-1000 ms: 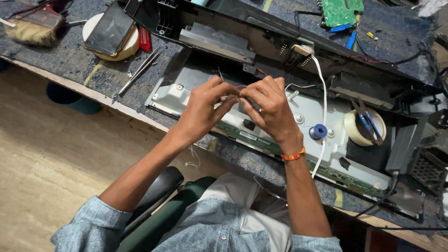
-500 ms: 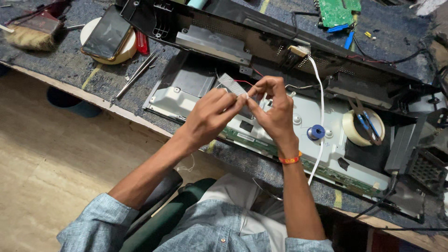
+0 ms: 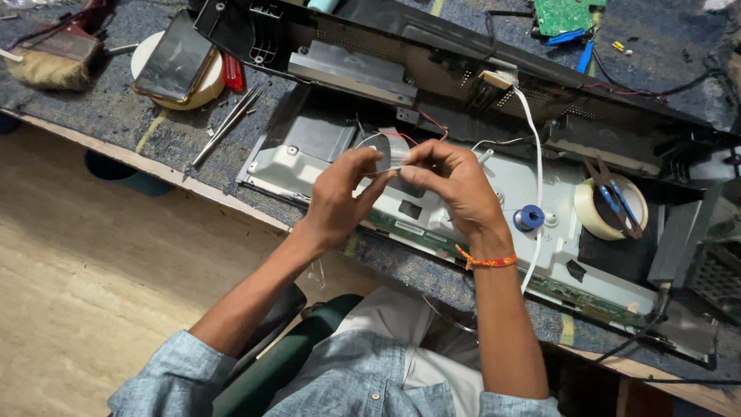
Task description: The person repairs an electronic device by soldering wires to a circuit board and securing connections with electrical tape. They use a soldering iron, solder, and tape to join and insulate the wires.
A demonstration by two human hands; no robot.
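Observation:
My left hand (image 3: 343,189) and my right hand (image 3: 451,181) meet above an opened flat-screen chassis (image 3: 324,166) on the workbench. Both pinch a small strip of clear tape (image 3: 392,157) between thumbs and fingertips. Thin red and white wires (image 3: 401,137) loop just behind the fingers. An orange thread band sits on my right wrist. A white flat cable (image 3: 535,166) runs down the metal back plate to the right of my hands, past a small blue spool (image 3: 529,218).
A roll of masking tape (image 3: 594,207) with scissors (image 3: 614,197) on it lies at the right. At the left are tweezers (image 3: 228,123), a phone (image 3: 174,58) on a white roll, and a brush (image 3: 50,58). A green circuit board (image 3: 567,14) lies at the back.
My hands have drawn slightly apart and shifted a little left over the chassis, with the tape strip now stretched between them. The view has shifted slightly.

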